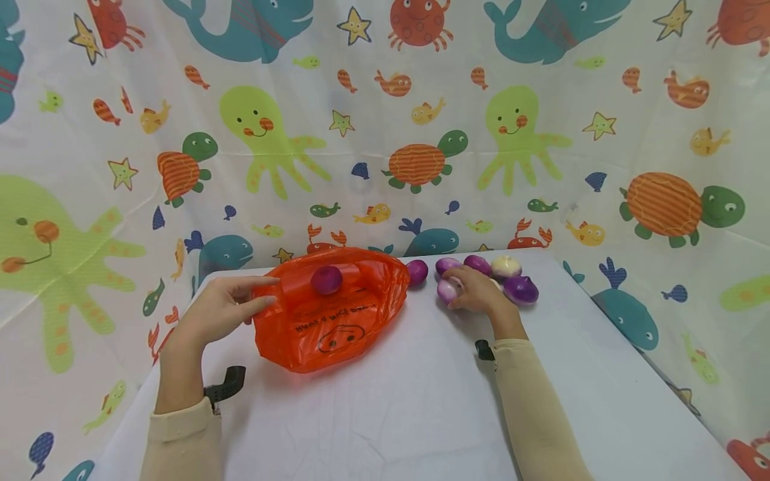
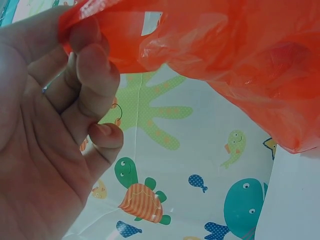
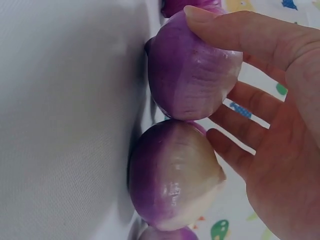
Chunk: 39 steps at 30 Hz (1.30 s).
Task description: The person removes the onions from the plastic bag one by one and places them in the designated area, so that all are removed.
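My left hand (image 1: 219, 307) holds the edge of a red-orange plastic bag (image 1: 343, 334), which lies on its side with its mouth spread. In the left wrist view, the fingers (image 2: 95, 65) curl at the bag's rim. A dark purple onion (image 1: 327, 280) shows at the bag, near its upper part. Over on the right, my right hand (image 1: 475, 290) grips a purple-and-white onion (image 3: 192, 65), thumb on one side and fingers behind it. A second two-toned onion (image 3: 175, 175) sits right beside the held one.
Around the right hand lie several more onions, among them a white one (image 1: 506, 266) and a deep purple one (image 1: 521, 290). Another purple onion (image 1: 418, 272) is beside the bag. A white cloth covers the table (image 1: 385, 414); a sea-animal curtain (image 1: 361, 100) hangs behind.
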{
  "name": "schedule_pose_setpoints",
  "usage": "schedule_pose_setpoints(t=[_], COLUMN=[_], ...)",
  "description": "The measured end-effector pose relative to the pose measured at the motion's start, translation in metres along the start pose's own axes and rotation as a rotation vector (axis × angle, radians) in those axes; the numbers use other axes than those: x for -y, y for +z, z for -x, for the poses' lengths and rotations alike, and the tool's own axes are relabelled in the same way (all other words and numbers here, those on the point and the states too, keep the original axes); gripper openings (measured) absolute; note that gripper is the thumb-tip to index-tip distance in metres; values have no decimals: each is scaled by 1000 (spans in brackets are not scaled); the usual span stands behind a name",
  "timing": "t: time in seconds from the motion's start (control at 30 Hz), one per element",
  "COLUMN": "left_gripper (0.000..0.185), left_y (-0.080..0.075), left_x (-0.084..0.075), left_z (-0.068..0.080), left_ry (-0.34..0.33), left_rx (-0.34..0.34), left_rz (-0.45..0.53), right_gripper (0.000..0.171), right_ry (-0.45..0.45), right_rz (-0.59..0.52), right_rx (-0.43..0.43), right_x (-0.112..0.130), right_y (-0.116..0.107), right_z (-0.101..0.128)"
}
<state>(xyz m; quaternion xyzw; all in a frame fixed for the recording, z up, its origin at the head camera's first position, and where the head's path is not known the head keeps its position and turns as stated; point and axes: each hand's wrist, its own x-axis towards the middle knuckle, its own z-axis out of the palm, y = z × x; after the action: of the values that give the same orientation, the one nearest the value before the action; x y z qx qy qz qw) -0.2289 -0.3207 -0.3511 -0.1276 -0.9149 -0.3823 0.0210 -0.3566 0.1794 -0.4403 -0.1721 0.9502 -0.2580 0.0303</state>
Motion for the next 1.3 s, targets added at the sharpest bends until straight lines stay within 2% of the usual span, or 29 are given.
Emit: schedule_pose_setpoints(t=[0.33, 0.67, 1.3], left_gripper=[48, 47, 49], left_y=[-1, 0, 0], left_x=[0, -1, 0], left_z=[0, 0, 0], left_ry=[-2, 9, 7], left_rx=[0, -9, -5], left_rz=[0, -14, -11], right_gripper=[71, 74, 70], right_ry=[-27, 27, 27], right_rz=[21, 5, 4], right_rx=[-9, -7, -10], right_x=[-1, 0, 1], right_y=[0, -2, -1], right_z=[0, -2, -3])
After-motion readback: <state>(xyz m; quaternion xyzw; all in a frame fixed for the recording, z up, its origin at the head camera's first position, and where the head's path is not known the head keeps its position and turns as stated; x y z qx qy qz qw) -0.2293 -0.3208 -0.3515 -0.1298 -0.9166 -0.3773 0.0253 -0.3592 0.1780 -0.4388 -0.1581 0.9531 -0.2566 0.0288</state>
